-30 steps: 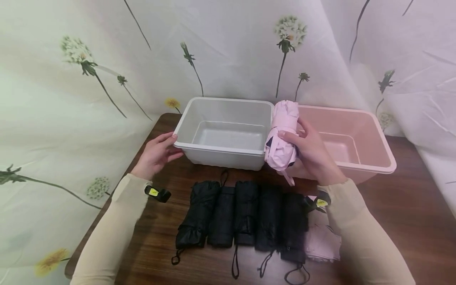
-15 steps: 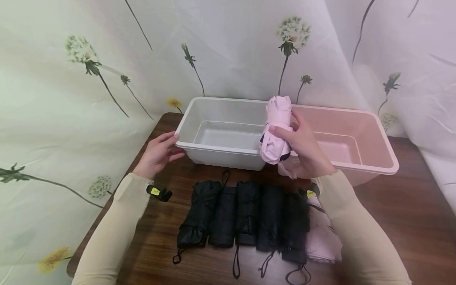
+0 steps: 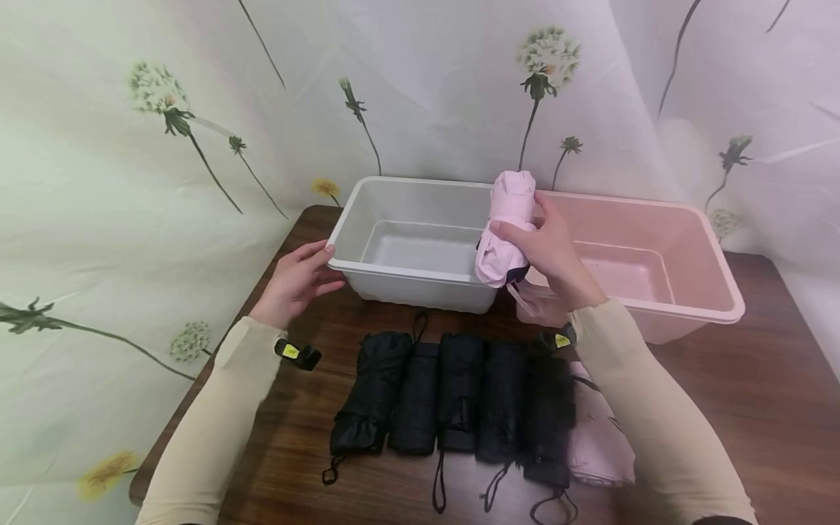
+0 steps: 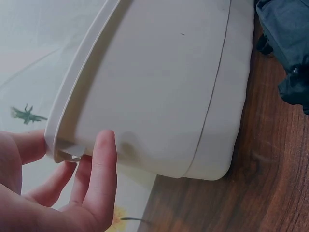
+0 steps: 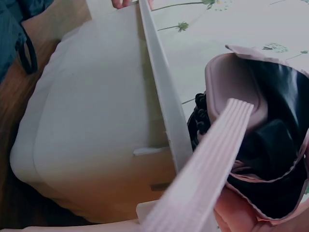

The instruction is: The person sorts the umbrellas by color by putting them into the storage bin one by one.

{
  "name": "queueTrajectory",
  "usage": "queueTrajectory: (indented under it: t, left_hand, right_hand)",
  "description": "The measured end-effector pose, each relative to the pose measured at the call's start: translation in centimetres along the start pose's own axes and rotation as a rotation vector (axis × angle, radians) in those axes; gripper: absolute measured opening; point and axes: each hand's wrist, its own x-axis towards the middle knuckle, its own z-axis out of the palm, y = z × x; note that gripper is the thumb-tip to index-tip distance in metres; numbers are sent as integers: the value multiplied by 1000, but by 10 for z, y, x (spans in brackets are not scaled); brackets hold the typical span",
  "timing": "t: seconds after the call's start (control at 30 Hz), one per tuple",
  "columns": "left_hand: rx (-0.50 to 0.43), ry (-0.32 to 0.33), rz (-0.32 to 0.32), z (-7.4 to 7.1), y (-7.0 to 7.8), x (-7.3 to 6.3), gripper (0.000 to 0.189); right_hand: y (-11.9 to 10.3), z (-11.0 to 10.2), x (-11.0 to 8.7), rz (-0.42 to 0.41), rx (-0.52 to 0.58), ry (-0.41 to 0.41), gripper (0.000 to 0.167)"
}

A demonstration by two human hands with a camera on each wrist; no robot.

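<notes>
At the right end of the grey bin, the pink umbrella has shifted left

The left hand pinches that bin's front left corner, as a second ago. Black umbrellas lie unmoved before the bins. The right hand, fingers curled round the pink umbrella, has brought it left, farther from the pink bin. It seems better lined up with the grey bin, though not yet released.

Downward head view, close wrist views, grey-white bin in all.
</notes>
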Motion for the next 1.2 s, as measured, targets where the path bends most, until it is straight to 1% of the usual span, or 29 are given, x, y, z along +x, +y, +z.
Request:
queueTrajectory:
  t: [0.1, 0.2, 0.4, 0.6, 0.77, 1.07, 1.2]
  left_hand:
    - [20, 10, -4, 0, 2, -4, 66]
    - [39, 21, -9, -1, 5, -8, 65]
    - [58, 27, -20, 0, 5, -9, 64]
    - [57, 22, -18, 1, 5, -9, 63]
    - [40, 23, -17, 1, 5, -8, 64]
    - [35, 28, -29, 2, 4, -7, 64]
    - [27, 29, -25, 1, 5, -6, 64]
  right_hand:
    - [-3, 2, 1, 10, -52, 16, 87]
    - [-6, 4, 1, 14, -74, 21, 89]
    - [-11, 7, 6, -18, -110, 28, 90]
    - [-15, 12, 7, -25, -86, 46, 90]
    - [-16, 16, 9, -35, -97, 45, 90]
    - [-17, 19, 9, -23, -169, 46, 92]
    - [-20, 12, 5, -61, -205, 60, 86]
